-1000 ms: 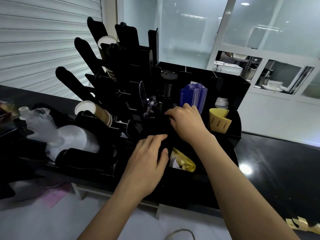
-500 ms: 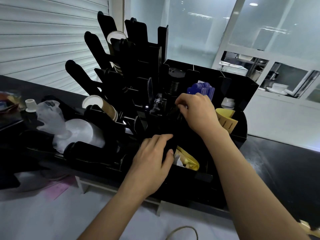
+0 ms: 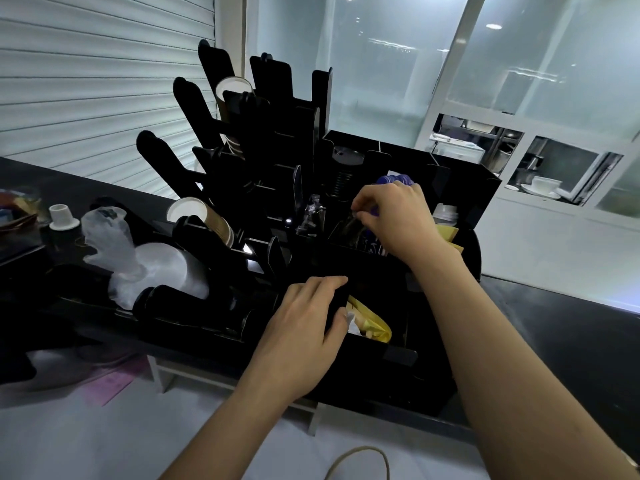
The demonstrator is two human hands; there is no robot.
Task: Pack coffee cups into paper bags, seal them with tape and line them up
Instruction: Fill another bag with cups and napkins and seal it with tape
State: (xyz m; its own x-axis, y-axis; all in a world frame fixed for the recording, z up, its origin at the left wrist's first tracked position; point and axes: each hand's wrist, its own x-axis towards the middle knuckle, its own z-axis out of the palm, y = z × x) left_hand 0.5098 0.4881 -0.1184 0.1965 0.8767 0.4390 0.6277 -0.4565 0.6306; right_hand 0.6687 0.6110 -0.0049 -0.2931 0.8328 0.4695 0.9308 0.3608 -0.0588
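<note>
A black compartment organizer (image 3: 460, 188) stands on the counter. Slanted racks on its left side hold paper cups: one brown stack with a white rim (image 3: 202, 218) low down, another (image 3: 232, 93) higher up. My left hand (image 3: 304, 323) lies over a black divider at the organizer's front, fingers curled on its top edge and thumb on the near side. My right hand (image 3: 394, 220) is over a middle compartment, fingertips pinched on a dark shiny item (image 3: 356, 221) that I cannot identify. No paper bag or tape is in view.
Black lids (image 3: 346, 168) and purple packets (image 3: 394, 180) fill the back compartments. Yellow packets (image 3: 372, 327) lie in the front one, yellow sleeves (image 3: 448, 233) at the right. Plastic-wrapped white lids (image 3: 156, 268) and a small white cup (image 3: 62, 216) sit left. A cord (image 3: 360, 457) lies below.
My right hand has risen out of the middle compartment with its fingertips pinched on the dark item. My left hand has stayed on the divider.
</note>
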